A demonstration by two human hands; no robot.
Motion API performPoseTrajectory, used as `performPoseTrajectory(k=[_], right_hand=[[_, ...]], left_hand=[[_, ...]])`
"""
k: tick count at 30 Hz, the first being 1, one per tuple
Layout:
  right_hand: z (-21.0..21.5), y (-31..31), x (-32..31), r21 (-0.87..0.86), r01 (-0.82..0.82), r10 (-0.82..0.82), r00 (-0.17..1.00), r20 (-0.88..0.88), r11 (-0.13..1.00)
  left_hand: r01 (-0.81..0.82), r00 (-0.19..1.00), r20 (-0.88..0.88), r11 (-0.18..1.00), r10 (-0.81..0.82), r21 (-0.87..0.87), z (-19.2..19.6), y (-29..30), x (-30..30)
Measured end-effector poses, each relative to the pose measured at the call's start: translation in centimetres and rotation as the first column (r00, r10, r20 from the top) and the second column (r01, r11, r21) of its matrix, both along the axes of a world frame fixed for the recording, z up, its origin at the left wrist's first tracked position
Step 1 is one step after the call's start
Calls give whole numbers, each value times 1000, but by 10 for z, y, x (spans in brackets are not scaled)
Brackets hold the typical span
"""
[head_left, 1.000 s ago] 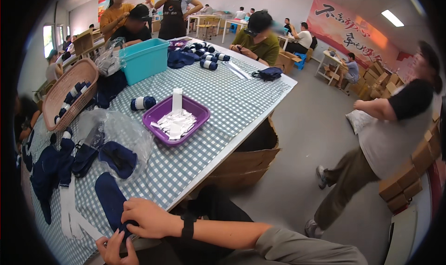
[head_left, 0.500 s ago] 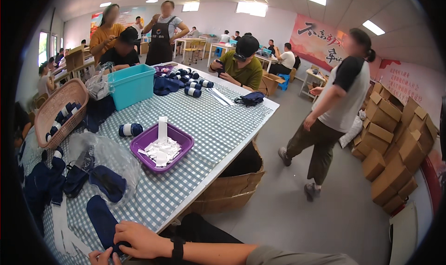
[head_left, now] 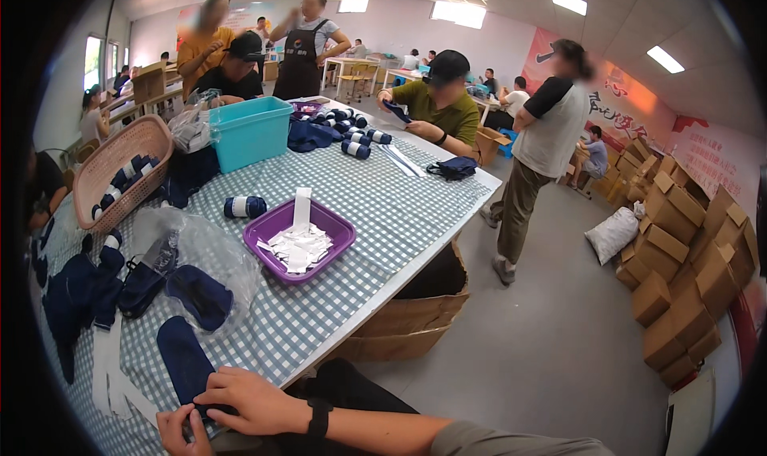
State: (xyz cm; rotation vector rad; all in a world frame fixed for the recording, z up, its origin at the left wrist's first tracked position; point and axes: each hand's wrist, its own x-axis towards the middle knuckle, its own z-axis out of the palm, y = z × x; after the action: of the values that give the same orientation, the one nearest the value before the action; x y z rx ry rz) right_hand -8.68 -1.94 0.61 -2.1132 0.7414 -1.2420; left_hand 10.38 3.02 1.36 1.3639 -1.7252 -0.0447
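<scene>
A long navy cloth piece (head_left: pixel 183 358), rounded at its far end like a slipper sole, lies at the table's near edge. My right hand (head_left: pixel 254 402) comes across from the right with fingers bent over the near end of this cloth. My left hand (head_left: pixel 182 432) pinches the same end from the left, its fingertips close to the right hand's. The gathered end is mostly hidden under the fingers. Beside it lie white paper strips (head_left: pixel 110 368) and a navy slipper-shaped piece (head_left: pixel 200 298) on clear plastic.
A purple basket (head_left: pixel 347 230) holds white paper slips; a banded navy roll (head_left: pixel 245 207) lies beside it. Farther off stand a pink basket (head_left: pixel 120 164) and a turquoise bin (head_left: pixel 254 140). A person in green (head_left: pixel 439 108) handles navy cloth across the table. Cartons (head_left: pixel 671 240) pile up at right.
The view has shifted, so the table appears farther right. Both hands stay on the cloth's near end. The standing person at right has turned away, and the person in green now holds the navy cloth spread out.
</scene>
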Motion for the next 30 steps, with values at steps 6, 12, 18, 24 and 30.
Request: performPoseTrajectory(k=[6,12,18,24,30], right_hand=[[-3,0,1,-35,15,-17,999,-41,999],[-7,-2,5,-30,65,-65,998,-20,997],[-2,-1,8,5,113,-113,993,-35,994],[1,0,9,-12,155,-155,987,-38,988],[-4,-2,10,-47,183,-186,981,-62,982]], left_hand=[[-42,997,-65,999,43,22,4,2,-7],[-50,998,-40,999,49,-12,4,0,-8],[-31,999,-28,999,32,27,1,1,-3],[26,1000,4,999,-26,-36,13,4,-5],[-65,982,-173,994,79,85,-13,-1,-7]])
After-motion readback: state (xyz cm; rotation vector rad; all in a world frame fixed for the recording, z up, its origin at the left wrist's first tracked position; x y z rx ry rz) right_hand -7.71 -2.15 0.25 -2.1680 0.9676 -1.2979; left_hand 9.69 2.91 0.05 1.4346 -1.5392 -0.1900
